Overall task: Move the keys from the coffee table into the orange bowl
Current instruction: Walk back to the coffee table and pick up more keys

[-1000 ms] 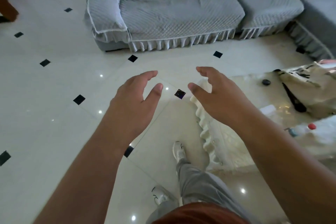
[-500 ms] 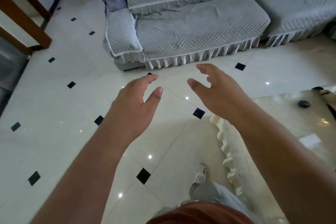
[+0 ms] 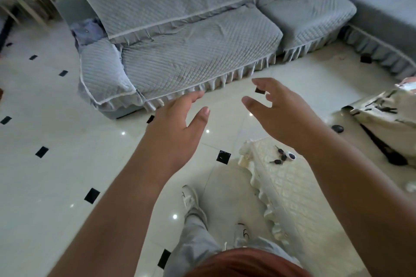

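- The left hand (image 3: 177,128) hung in the air at the centre of the frame, over the floor, back toward the camera. Its fingers lay nearly straight and close together, the thumb splayed off to the right, and it held nothing.
- The right hand (image 3: 281,114) hovered just right of centre, level with the left and apart from it. Its fingers were loosely bent and slightly parted, the thumb stretched out to the left with a gap between it and the forefinger. Nothing was pinched or gripped.
- The keys (image 3: 284,156) lay in the lower right-centre of the frame, below the right wrist in the picture. They were a small bunch with black heads and a white fob, resting flat near the upper-left corner of the coffee table (image 3: 292,200). Neither hand touched them.
- The coffee table wore a cream quilted cover with a ruffled edge and ran from the centre right down toward the bottom right.
- A small dark round object (image 3: 337,128) sat further right on the table, beside a crumpled cream cloth with black markings (image 3: 382,117) at the right edge.
- A grey quilted sofa (image 3: 191,40) filled the upper part of the frame, on a glossy white tile floor (image 3: 56,175) with small black diamonds.
- The person's white shoes (image 3: 190,200) and grey trousers (image 3: 198,245) showed at the lower centre, beside the table's left edge.
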`<state>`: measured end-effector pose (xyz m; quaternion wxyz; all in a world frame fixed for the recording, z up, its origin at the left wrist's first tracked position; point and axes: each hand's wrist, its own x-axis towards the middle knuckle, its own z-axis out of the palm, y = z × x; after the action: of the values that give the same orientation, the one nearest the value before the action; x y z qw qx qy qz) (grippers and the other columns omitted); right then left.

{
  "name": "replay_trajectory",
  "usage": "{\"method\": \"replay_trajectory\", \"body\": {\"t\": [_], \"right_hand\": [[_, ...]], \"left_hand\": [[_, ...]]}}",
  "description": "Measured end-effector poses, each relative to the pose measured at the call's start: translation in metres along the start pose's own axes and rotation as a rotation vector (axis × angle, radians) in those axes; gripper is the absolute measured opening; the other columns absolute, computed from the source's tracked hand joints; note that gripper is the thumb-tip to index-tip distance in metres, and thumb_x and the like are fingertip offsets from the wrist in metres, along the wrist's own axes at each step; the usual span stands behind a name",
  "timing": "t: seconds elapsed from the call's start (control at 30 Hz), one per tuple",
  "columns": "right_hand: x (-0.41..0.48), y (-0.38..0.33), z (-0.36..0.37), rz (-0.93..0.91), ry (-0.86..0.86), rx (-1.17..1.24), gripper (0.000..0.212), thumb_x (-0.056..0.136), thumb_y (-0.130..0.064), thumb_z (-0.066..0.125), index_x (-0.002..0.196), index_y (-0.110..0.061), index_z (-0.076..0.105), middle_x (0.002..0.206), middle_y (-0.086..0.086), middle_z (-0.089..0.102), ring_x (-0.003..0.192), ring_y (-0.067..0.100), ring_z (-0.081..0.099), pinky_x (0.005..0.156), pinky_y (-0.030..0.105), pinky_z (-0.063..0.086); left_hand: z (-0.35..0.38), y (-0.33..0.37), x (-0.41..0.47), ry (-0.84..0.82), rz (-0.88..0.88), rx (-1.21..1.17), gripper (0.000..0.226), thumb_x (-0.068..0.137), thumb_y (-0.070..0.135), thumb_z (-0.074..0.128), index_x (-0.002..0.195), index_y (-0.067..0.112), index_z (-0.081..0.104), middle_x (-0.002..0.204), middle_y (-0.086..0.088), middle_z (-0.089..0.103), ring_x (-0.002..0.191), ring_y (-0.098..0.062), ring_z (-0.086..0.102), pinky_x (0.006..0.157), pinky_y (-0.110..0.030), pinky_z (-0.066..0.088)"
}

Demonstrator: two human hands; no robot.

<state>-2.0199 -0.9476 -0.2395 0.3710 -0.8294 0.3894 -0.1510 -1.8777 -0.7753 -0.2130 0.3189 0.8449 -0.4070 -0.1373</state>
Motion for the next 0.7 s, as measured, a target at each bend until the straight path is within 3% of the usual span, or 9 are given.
{"method": "replay_trajectory", "body": {"t": [0.13,0.27,0.4,0.57,0.7], "right_hand": [[0.022,0.016,-0.009,0.083,0.069,-0.031,0.059,0.087,-0.063,0.049,0.140,-0.039,0.040,0.139,-0.012,0.050,0.109,0.006,0.052,0.086,0.028,0.038],[0.046,0.028,-0.016,0.191,0.161,-0.026,0.055,0.088,-0.062,0.050,0.138,-0.041,0.041,0.137,-0.017,0.050,0.099,0.000,0.046,0.083,0.026,0.035],[0.069,0.034,-0.020,0.306,0.260,-0.057,0.057,0.088,-0.062,0.050,0.140,-0.041,0.039,0.138,-0.014,0.049,0.100,0.002,0.047,0.082,0.027,0.035],[0.090,0.034,-0.009,0.433,0.349,-0.124,0.060,0.089,-0.062,0.048,0.143,-0.039,0.036,0.145,-0.009,0.045,0.125,0.011,0.047,0.089,0.026,0.033],[0.098,0.035,0.002,0.555,0.478,-0.048,0.059,0.089,-0.059,0.052,0.142,-0.037,0.039,0.144,-0.009,0.047,0.121,0.008,0.048,0.096,0.029,0.038]], "left_hand": [[0.013,0.005,0.051,-0.075,0.094,0.009,0.041,0.094,0.057,0.043,0.134,0.047,0.046,0.135,0.015,0.052,0.125,-0.006,0.044,0.105,-0.038,0.038],[0.025,0.007,0.108,-0.151,0.195,-0.008,0.043,0.094,0.055,0.043,0.135,0.043,0.047,0.137,0.017,0.050,0.124,0.000,0.042,0.100,-0.027,0.033],[0.037,0.014,0.167,-0.263,0.281,-0.008,0.042,0.094,0.054,0.045,0.135,0.045,0.046,0.139,0.014,0.048,0.128,-0.006,0.042,0.102,-0.033,0.035],[0.046,0.024,0.237,-0.367,0.419,-0.045,0.041,0.094,0.054,0.046,0.134,0.045,0.048,0.129,0.016,0.050,0.122,-0.011,0.048,0.101,-0.041,0.041],[0.068,0.027,0.274,-0.518,0.526,-0.052,0.043,0.093,0.057,0.044,0.135,0.047,0.045,0.127,0.020,0.046,0.116,-0.003,0.046,0.094,-0.034,0.040]]}}
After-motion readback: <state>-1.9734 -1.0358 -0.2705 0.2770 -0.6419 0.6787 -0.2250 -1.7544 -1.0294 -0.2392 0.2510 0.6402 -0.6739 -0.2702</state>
